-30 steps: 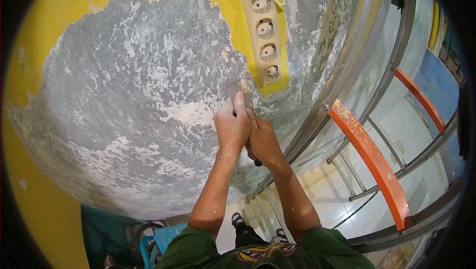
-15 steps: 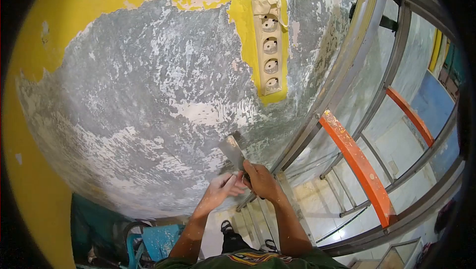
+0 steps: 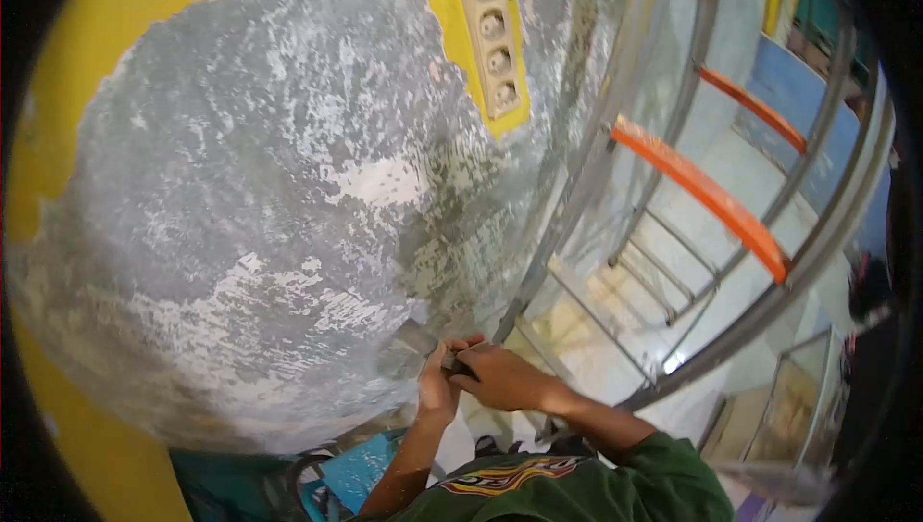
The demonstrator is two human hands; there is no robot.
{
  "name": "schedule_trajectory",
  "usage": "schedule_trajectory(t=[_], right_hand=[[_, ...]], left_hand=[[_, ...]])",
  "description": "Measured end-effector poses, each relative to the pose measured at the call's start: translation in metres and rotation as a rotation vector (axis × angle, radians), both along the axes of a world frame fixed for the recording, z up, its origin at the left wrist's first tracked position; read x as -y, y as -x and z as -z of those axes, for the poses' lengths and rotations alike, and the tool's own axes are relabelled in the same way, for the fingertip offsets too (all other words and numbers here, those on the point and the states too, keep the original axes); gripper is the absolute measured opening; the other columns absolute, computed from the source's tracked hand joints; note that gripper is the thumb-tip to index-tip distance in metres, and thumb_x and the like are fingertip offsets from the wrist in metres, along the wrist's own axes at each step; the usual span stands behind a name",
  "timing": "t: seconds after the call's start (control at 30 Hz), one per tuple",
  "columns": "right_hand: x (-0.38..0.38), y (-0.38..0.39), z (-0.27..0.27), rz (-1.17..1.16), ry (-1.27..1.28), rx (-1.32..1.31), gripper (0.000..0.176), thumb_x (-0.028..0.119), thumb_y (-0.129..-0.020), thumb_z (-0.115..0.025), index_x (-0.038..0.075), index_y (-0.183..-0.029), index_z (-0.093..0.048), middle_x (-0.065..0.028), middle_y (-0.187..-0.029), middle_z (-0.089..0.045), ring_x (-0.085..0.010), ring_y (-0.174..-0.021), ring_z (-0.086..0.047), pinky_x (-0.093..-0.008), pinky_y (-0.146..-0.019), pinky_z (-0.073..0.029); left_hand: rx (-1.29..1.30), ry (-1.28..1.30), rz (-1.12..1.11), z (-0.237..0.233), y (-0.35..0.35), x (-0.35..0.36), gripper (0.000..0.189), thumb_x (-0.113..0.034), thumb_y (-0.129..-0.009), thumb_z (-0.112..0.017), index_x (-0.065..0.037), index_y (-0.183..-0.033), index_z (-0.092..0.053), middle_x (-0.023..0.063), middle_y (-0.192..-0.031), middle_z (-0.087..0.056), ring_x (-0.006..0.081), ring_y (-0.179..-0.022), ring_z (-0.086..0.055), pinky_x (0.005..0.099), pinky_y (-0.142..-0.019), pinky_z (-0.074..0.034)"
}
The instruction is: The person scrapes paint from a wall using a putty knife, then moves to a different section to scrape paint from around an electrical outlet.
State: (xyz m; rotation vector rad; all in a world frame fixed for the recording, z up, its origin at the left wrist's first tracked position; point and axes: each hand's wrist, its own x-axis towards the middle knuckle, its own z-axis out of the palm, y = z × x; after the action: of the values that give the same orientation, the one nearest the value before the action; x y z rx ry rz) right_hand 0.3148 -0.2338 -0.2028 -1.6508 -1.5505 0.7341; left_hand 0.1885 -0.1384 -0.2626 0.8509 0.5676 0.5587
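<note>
Both of my hands are on a scraper (image 3: 420, 337) with a wide metal blade and a dark handle. My right hand (image 3: 508, 378) is wrapped round the handle. At the neck, just behind the blade, my left hand (image 3: 438, 389) is closed on the tool. The blade points up and left, its edge at the lower part of the wall (image 3: 260, 176). That wall is patchy grey and white where the yellow paint is gone.
A strip of several wall sockets (image 3: 493, 27) sits in a yellow patch above. To the right stands a metal ladder (image 3: 586, 137) with orange steps (image 3: 707, 195). A blue object (image 3: 361, 469) lies low on the left, beside dark green cloth (image 3: 226, 484).
My view has turned down and right. My left hand has moved from beside the right hand onto the scraper's neck, and the blade now lies lower on the wall.
</note>
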Motion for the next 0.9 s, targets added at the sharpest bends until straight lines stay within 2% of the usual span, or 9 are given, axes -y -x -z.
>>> schedule_trajectory(t=[0.07, 0.13, 0.17, 0.23, 0.37, 0.47, 0.5, 0.73, 0.9], right_hand=[[0.021, -0.004, 0.0, 0.005, -0.083, -0.194, 0.024, 0.018, -0.09, -0.067, -0.001, -0.106, -0.067, -0.0201, -0.106, -0.069, -0.0355, -0.098, -0.066, -0.043, -0.085, -0.051], [0.044, -0.03, -0.04, 0.394, -0.145, 0.065, 0.028, 0.018, -0.087, -0.069, 0.001, -0.109, -0.065, -0.0188, -0.115, -0.066, -0.0366, -0.108, -0.063, -0.0432, -0.094, -0.048], [0.052, -0.037, -0.066, 0.745, -0.275, 0.3, 0.026, 0.013, -0.085, -0.068, 0.002, -0.109, -0.064, -0.019, -0.113, -0.066, -0.0365, -0.109, -0.062, -0.0435, -0.094, -0.048], [0.074, -0.082, -0.113, 0.972, -0.555, 0.904, 0.027, 0.015, -0.088, -0.067, 0.003, -0.112, -0.063, -0.0179, -0.112, -0.065, -0.0387, -0.106, -0.061, -0.0441, -0.092, -0.048], [0.09, -0.165, -0.142, 1.287, -0.291, 1.508, 0.043, 0.044, -0.1, -0.052, 0.005, -0.106, -0.066, -0.017, -0.103, -0.069, -0.0348, -0.098, -0.066, -0.0437, -0.077, -0.053], [0.078, -0.147, -0.154, 1.37, 0.236, 1.309, 0.059, 0.058, -0.101, -0.04, 0.007, -0.098, -0.069, -0.0153, -0.085, -0.071, -0.0353, -0.08, -0.07, -0.0454, -0.065, -0.054], [0.078, -0.15, -0.151, 1.379, 0.194, 1.355, 0.06, 0.059, -0.1, -0.04, 0.007, -0.095, -0.069, -0.0149, -0.08, -0.071, -0.0353, -0.075, -0.07, -0.0458, -0.062, -0.054], [0.079, -0.157, -0.141, 1.388, 0.073, 1.43, 0.059, 0.059, -0.1, -0.042, 0.007, -0.087, -0.067, -0.0165, -0.074, -0.069, -0.0353, -0.071, -0.069, -0.0462, -0.06, -0.053], [0.078, -0.158, -0.14, 1.384, -0.057, 1.451, 0.051, 0.053, -0.1, -0.046, 0.007, -0.088, -0.065, -0.0166, -0.077, -0.067, -0.0351, -0.075, -0.068, -0.0464, -0.065, -0.052]], left_hand=[[0.058, 0.163, 0.005, 0.014, 0.013, -0.004, 0.037, -0.039, -0.105, -0.042, -0.005, -0.098, -0.055, 0.0231, -0.121, -0.064, 0.0335, -0.115, -0.061, 0.0467, -0.1, -0.047], [0.087, 0.15, -0.01, 0.013, 0.029, -0.011, 0.034, -0.037, -0.104, -0.044, -0.008, -0.086, -0.049, 0.014, -0.085, -0.062, 0.0284, -0.082, -0.062, 0.0425, -0.076, -0.05], [0.137, 0.194, 0.02, 0.019, 0.049, -0.021, 0.035, -0.038, -0.103, -0.044, -0.008, -0.084, -0.048, 0.0106, -0.077, -0.057, 0.0254, -0.072, -0.058, 0.0399, -0.068, -0.048], [0.136, 0.241, 0.034, 0.024, 0.084, -0.036, 0.035, -0.038, -0.102, -0.048, -0.009, -0.082, -0.046, 0.0033, -0.064, -0.044, 0.0181, -0.055, -0.045, 0.0342, -0.053, -0.039], [-0.121, 0.136, 0.039, 0.046, 0.155, -0.054, 0.024, -0.024, -0.098, -0.06, -0.011, -0.083, -0.047, -0.0042, -0.055, -0.032, 0.0077, -0.042, -0.031, 0.0257, -0.041, -0.025], [-0.235, 0.104, 0.073, 0.056, 0.187, -0.059, 0.019, -0.021, -0.099, -0.058, -0.009, -0.087, -0.048, -0.0046, -0.055, -0.032, 0.0074, -0.042, -0.032, 0.0257, -0.041, -0.026], [-0.331, 0.054, 0.08, 0.049, 0.187, -0.056, 0.034, -0.027, -0.101, -0.055, -0.016, -0.071, -0.042, -0.0061, -0.055, -0.029, 0.0066, -0.043, -0.03, 0.0253, -0.043, -0.025], [-0.363, 0.045, 0.082, 0.049, 0.153, -0.038, 0.036, -0.025, -0.099, -0.057, -0.016, -0.068, -0.041, -0.0071, -0.056, -0.028, 0.0074, -0.046, -0.032, 0.0253, -0.045, -0.025], [-0.34, -0.108, 0.318, 0.037, 0.136, -0.045, 0.03, -0.029, -0.098, -0.06, -0.014, -0.075, -0.047, -0.0068, -0.059, -0.034, 0.0055, -0.047, -0.034, 0.0251, -0.044, -0.026]])
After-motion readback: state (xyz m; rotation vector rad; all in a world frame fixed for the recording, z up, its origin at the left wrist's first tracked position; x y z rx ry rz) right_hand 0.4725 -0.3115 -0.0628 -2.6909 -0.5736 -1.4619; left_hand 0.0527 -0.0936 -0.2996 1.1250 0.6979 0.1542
